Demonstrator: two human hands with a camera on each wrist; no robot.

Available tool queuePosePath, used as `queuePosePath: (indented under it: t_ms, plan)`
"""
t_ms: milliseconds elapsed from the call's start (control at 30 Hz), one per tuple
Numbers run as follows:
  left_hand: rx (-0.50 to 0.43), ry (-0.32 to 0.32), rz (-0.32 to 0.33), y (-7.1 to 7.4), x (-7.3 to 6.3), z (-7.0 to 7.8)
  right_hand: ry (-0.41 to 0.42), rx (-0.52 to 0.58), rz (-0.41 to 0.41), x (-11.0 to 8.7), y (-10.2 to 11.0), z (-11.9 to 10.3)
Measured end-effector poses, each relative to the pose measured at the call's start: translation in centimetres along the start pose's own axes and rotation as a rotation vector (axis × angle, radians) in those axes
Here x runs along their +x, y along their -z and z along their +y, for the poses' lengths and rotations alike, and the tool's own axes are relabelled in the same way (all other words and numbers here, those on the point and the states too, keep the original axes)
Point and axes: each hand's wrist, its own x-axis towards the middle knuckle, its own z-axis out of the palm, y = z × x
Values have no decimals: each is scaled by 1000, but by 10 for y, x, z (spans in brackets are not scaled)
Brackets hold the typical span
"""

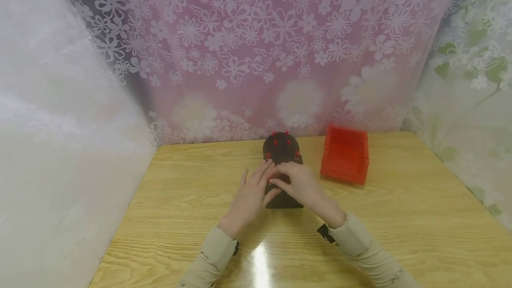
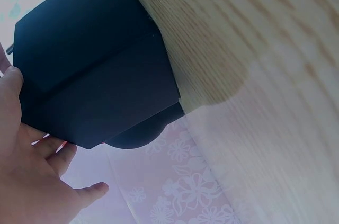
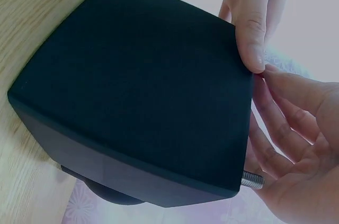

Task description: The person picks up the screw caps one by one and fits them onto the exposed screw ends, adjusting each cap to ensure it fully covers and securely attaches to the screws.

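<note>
A black block-like stand with a rounded back part sits on the table between the hands. Small red knobs dot the rounded part. My left hand lies along the stand's left side, fingers extended, thumb on its top edge. My right hand curves over the top and pinches a small red knob with thumb and fingers, close to the left thumb. From the stand's upper face a bare threaded metal bolt sticks out. Much of the stand's top is hidden by the hands in the head view.
A red plastic bin stands at the back right of the wooden table. Behind the table hangs a pink flowered curtain. Pale sheets border the left and right sides.
</note>
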Motion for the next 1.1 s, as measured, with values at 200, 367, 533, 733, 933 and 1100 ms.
queuePosePath:
  t_ms: [200, 367, 533, 733, 933, 1100]
  plan:
    - [6, 3, -5, 0, 0, 0, 11, 49, 35, 1, 2, 3]
    - [17, 4, -3, -1, 1, -1, 19, 96, 159, 4, 5, 7]
    - [22, -2, 12, -2, 1, -1, 12, 85, 211, 4, 10, 13]
    - [14, 4, -2, -1, 0, -1, 2, 70, 241, 5, 21, 17]
    - [12, 15, -13, -1, -1, 0, -62, 48, 259, 5, 33, 26]
    - [10, 8, -3, -2, 0, 0, -137, 42, 288, 4, 47, 42]
